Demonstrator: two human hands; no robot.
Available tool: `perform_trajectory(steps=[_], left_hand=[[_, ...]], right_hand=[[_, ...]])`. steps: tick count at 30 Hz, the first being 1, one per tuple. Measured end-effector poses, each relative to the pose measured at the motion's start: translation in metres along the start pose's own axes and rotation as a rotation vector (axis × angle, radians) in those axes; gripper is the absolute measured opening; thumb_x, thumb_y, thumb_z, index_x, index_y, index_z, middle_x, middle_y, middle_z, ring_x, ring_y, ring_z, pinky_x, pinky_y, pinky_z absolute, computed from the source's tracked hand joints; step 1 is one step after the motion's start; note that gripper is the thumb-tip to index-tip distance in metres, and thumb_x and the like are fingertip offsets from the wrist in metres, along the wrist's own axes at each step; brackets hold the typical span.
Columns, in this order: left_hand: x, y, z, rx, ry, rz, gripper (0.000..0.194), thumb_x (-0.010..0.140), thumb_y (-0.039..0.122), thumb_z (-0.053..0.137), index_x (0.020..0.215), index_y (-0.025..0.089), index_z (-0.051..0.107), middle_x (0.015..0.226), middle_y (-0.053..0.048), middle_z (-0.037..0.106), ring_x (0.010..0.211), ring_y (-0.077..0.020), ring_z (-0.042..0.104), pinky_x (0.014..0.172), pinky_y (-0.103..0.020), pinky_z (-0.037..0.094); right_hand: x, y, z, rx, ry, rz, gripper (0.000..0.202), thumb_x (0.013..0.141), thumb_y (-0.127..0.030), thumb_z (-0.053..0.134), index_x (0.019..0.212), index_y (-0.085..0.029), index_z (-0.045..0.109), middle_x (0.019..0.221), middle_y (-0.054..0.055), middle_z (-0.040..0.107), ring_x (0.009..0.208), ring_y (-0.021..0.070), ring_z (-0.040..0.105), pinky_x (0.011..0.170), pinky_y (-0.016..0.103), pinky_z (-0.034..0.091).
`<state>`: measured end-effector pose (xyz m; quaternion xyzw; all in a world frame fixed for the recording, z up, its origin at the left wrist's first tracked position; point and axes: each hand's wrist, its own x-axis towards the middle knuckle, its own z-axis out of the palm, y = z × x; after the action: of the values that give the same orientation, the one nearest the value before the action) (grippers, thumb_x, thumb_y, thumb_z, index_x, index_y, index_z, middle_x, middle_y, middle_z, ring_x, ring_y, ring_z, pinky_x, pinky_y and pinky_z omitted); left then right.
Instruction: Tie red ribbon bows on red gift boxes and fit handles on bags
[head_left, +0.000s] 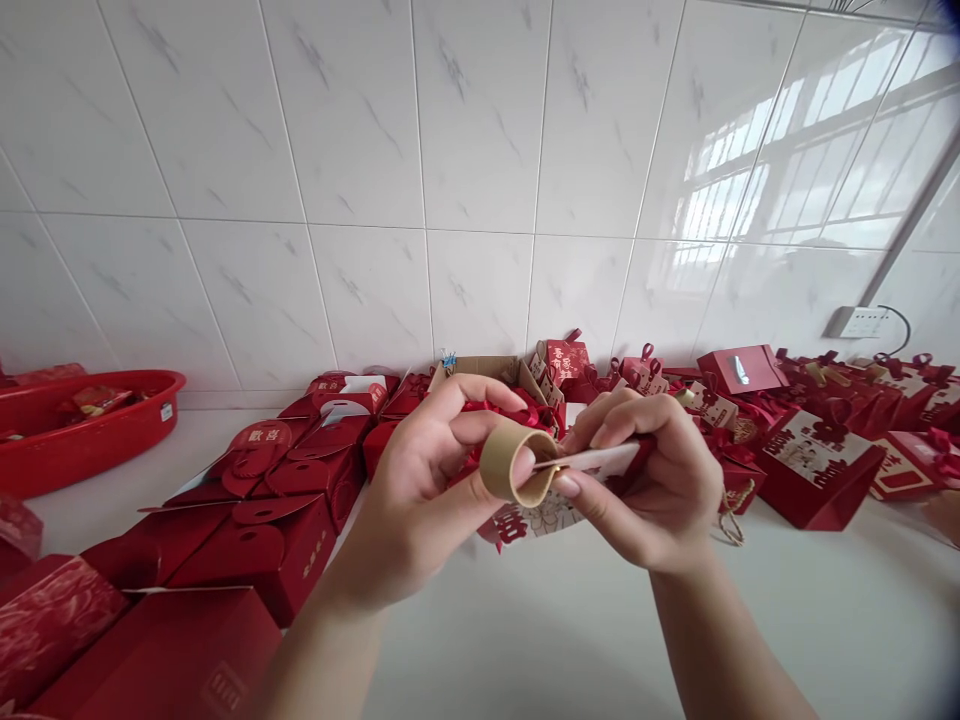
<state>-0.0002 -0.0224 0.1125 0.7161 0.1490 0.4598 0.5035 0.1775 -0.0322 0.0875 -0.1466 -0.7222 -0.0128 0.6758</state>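
Note:
My left hand (427,490) is closed on a tan curled strap (499,462), its thumb inside the loop and fingers around the outside. The strap forms a loop on top of a small red and white gift bag (551,515) with a red printed pattern. My right hand (645,480) pinches the bag's top edge beside the loop, thumb in front and fingers behind. The bag hangs tilted under both hands, above the white table. My fingers hide part of its top.
Red gift boxes (277,540) stand in rows at the left. A red plastic basin (112,440) sits at the far left. Behind my hands is a cardboard box (480,370). Several red bags (817,465) crowd the right, before a tiled wall (480,180). Part of another hand shows at the right edge.

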Motion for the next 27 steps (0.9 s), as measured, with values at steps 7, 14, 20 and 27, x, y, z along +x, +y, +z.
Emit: perform_trajectory(steps=[7,14,20,27], left_hand=[[-0.001,-0.002,0.001,0.079,0.020,0.098,0.014,0.083,0.030,0.065,0.090,0.018,0.066,0.076,-0.004,0.065,0.061,-0.0120,0.057,0.047,-0.020,0.043],[-0.002,0.003,0.005,0.225,0.081,0.209,0.005,0.081,0.021,0.065,0.083,0.017,0.068,0.067,-0.001,0.064,0.055,-0.0098,0.055,0.045,-0.018,0.043],[-0.002,0.002,-0.007,0.091,-0.081,0.074,0.016,0.081,0.027,0.066,0.093,0.018,0.066,0.076,-0.004,0.065,0.063,-0.0141,0.059,0.051,-0.022,0.047],[0.003,-0.006,-0.016,0.019,-0.165,0.046,0.022,0.079,0.030,0.068,0.098,0.020,0.063,0.098,-0.010,0.067,0.086,-0.0225,0.064,0.067,-0.031,0.055]], right_hand=[[0.001,0.000,0.001,0.012,0.008,-0.024,0.029,0.069,-0.007,0.072,0.085,-0.019,0.051,0.071,0.000,0.055,0.062,0.0142,0.056,0.050,0.027,0.045],[0.000,0.002,0.001,-0.036,0.006,-0.047,0.029,0.070,-0.010,0.073,0.085,-0.020,0.050,0.070,0.000,0.056,0.062,0.0150,0.057,0.050,0.029,0.047],[0.001,0.000,0.002,-0.057,0.024,-0.083,0.029,0.070,-0.011,0.073,0.086,-0.021,0.050,0.068,0.000,0.058,0.061,0.0161,0.059,0.050,0.030,0.050],[0.001,-0.003,0.001,-0.119,0.067,-0.131,0.029,0.071,-0.010,0.072,0.087,-0.022,0.051,0.069,0.000,0.058,0.060,0.0161,0.059,0.047,0.030,0.051]])
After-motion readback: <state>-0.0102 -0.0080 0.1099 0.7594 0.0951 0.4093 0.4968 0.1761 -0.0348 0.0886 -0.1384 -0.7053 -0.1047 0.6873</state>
